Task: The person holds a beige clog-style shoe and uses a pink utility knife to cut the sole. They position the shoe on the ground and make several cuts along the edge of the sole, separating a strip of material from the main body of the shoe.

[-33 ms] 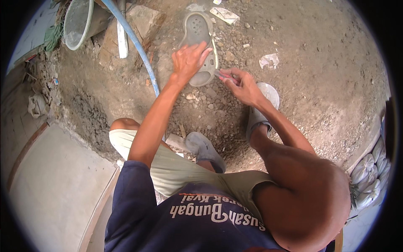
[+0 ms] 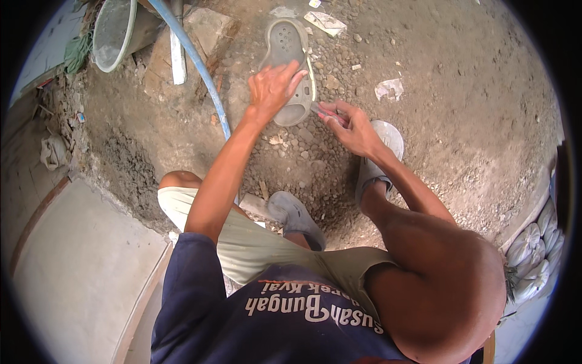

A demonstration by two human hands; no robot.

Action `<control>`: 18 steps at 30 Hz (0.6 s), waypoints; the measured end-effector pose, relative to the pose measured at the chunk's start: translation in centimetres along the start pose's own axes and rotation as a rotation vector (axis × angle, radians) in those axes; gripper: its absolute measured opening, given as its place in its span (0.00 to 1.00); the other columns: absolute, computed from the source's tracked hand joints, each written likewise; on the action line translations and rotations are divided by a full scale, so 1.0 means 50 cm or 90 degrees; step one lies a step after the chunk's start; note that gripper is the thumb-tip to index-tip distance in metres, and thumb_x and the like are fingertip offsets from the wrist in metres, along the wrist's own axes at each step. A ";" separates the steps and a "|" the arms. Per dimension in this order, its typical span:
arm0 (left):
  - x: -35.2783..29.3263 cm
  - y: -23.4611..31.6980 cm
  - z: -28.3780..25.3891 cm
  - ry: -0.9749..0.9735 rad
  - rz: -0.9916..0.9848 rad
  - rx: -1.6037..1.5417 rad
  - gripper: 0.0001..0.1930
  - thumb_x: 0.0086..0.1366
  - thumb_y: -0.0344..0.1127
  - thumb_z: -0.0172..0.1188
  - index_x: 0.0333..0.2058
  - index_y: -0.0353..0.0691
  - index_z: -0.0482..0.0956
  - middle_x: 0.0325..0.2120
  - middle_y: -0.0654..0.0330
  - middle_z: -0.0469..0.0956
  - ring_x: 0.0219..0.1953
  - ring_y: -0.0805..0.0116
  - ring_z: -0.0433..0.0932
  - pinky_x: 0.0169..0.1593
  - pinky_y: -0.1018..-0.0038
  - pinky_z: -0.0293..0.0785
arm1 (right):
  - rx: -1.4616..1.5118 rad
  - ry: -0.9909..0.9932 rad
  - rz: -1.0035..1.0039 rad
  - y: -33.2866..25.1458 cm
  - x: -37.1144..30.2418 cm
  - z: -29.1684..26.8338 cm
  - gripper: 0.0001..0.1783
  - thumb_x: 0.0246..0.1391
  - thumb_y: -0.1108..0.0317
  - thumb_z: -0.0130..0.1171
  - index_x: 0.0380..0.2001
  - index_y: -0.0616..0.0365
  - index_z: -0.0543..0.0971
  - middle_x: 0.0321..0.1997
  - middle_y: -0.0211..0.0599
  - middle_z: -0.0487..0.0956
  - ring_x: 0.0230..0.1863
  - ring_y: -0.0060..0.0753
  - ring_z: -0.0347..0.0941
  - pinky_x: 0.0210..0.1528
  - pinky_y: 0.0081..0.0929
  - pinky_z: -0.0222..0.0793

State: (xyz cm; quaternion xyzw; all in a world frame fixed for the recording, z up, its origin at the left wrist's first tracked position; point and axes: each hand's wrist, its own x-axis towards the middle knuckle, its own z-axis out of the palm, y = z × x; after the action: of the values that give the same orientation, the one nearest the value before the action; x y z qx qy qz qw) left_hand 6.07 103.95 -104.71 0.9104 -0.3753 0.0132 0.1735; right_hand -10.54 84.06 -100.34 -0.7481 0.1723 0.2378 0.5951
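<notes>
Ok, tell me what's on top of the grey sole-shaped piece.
The left hand lies on the grey sole-shaped piece; small holes show at the far end. The surface under the hand is hidden.

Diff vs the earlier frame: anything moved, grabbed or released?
Nothing visibly changed beyond a slight shift of the whole picture. Left hand stays on the grey shoe sole; right hand still holds the small reddish tool at its edge. Blue hose and bucket as before.
</notes>
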 end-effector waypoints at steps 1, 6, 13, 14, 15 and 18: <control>-0.001 0.000 -0.003 0.004 0.010 0.006 0.16 0.70 0.53 0.69 0.33 0.47 0.81 0.16 0.59 0.79 0.19 0.57 0.78 0.22 0.61 0.70 | 0.007 -0.010 0.001 0.000 -0.003 -0.001 0.21 0.69 0.62 0.62 0.60 0.59 0.83 0.38 0.44 0.86 0.33 0.32 0.77 0.41 0.35 0.76; 0.001 0.003 -0.005 0.001 0.019 0.028 0.16 0.70 0.53 0.68 0.35 0.47 0.82 0.17 0.58 0.80 0.18 0.57 0.79 0.22 0.61 0.69 | 0.103 -0.055 0.056 0.006 -0.017 -0.010 0.21 0.70 0.62 0.62 0.61 0.61 0.83 0.41 0.42 0.85 0.36 0.29 0.77 0.43 0.34 0.75; -0.002 0.004 -0.010 -0.012 0.006 0.007 0.15 0.71 0.53 0.68 0.36 0.48 0.82 0.18 0.58 0.81 0.20 0.55 0.80 0.22 0.59 0.70 | 0.112 -0.034 0.017 0.016 -0.020 0.002 0.22 0.70 0.62 0.63 0.62 0.60 0.82 0.38 0.33 0.84 0.37 0.19 0.74 0.41 0.26 0.73; -0.004 0.004 -0.012 -0.012 0.012 0.013 0.15 0.71 0.53 0.67 0.36 0.48 0.82 0.18 0.58 0.81 0.20 0.55 0.80 0.22 0.59 0.71 | 0.094 -0.037 0.093 0.020 -0.026 0.001 0.22 0.70 0.62 0.63 0.62 0.60 0.82 0.37 0.32 0.83 0.37 0.19 0.74 0.41 0.25 0.72; -0.003 0.003 -0.013 -0.010 0.019 0.018 0.15 0.71 0.53 0.67 0.37 0.48 0.82 0.18 0.58 0.81 0.20 0.55 0.80 0.22 0.59 0.71 | 0.122 -0.047 0.042 0.024 -0.025 0.003 0.21 0.70 0.62 0.63 0.62 0.60 0.82 0.35 0.30 0.82 0.35 0.19 0.73 0.40 0.25 0.72; -0.005 0.002 -0.011 -0.013 0.006 -0.009 0.15 0.71 0.54 0.67 0.36 0.49 0.82 0.19 0.60 0.81 0.21 0.55 0.80 0.22 0.58 0.70 | 0.145 -0.041 0.042 0.038 -0.029 0.005 0.21 0.71 0.62 0.62 0.61 0.59 0.83 0.31 0.26 0.79 0.32 0.18 0.70 0.37 0.26 0.70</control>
State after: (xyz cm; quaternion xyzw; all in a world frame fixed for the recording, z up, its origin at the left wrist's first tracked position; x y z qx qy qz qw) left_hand 5.91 104.22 -104.20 0.9076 -0.3811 0.0016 0.1762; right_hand -12.78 83.81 -101.11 -0.6613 0.2038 0.2601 0.6734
